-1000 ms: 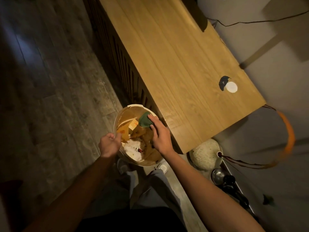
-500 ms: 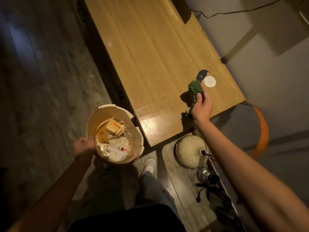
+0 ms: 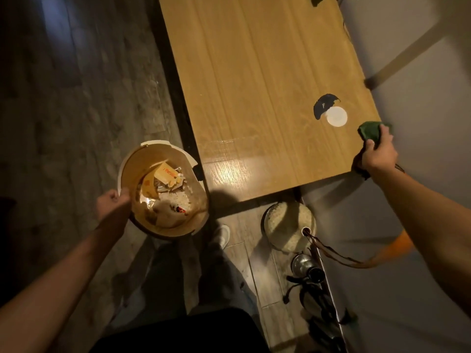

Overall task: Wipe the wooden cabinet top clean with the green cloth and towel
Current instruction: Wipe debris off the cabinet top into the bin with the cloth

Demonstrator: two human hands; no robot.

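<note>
The wooden cabinet top (image 3: 254, 80) runs from the upper middle down to its near right corner. At that corner my right hand (image 3: 376, 152) grips the bunched green cloth (image 3: 370, 132), which lies on the wood by the right edge. Just left of the cloth a white disc (image 3: 337, 117) sits on the top, with a dark torn scrap (image 3: 322, 104) beside it. My left hand (image 3: 113, 201) holds the rim of a round waste bin (image 3: 163, 146) full of paper scraps, off the cabinet's near left corner. No towel is in view.
On the floor below the cabinet's near end stand a pale round woven object (image 3: 289, 226), a metal pot (image 3: 304, 264) and dark cords (image 3: 313, 299). An orange band (image 3: 392, 247) curves at the right by the wall. My legs and a shoe (image 3: 224, 235) are below.
My right hand lifted the green cloth out of the bin, carried it over the cabinet top and set it at the near right corner. The bin in my left hand came down and left.
</note>
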